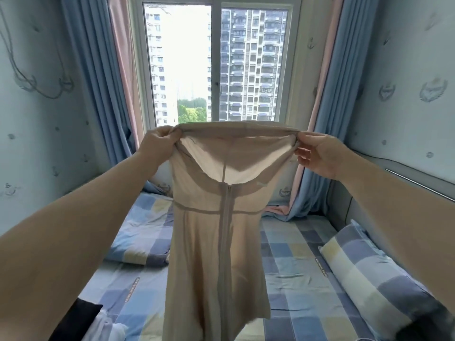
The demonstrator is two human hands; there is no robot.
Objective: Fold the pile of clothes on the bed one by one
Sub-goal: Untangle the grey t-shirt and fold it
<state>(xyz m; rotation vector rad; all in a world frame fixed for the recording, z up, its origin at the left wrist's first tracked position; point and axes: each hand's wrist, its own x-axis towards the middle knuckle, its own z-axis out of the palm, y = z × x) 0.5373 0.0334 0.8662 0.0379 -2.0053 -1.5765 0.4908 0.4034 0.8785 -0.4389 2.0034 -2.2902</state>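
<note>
A beige strapless dress (216, 254) with a zip down its middle hangs in the air over the bed (295, 279). My left hand (157, 143) pinches the left end of its top hem and my right hand (317, 153) pinches the right end, stretching the hem wide at chest height before the window. The skirt falls straight down and its lower edge is out of frame. A dark garment (78, 318) and a white one (105, 328) lie on the bed at the lower left, partly behind my left forearm.
The bed has a blue, yellow and white check sheet. A matching pillow (142, 232) lies at the left and another (369, 279) along the right side by a grey padded headboard (344, 207). Blue and pink curtains (103, 82) frame the window (216, 62).
</note>
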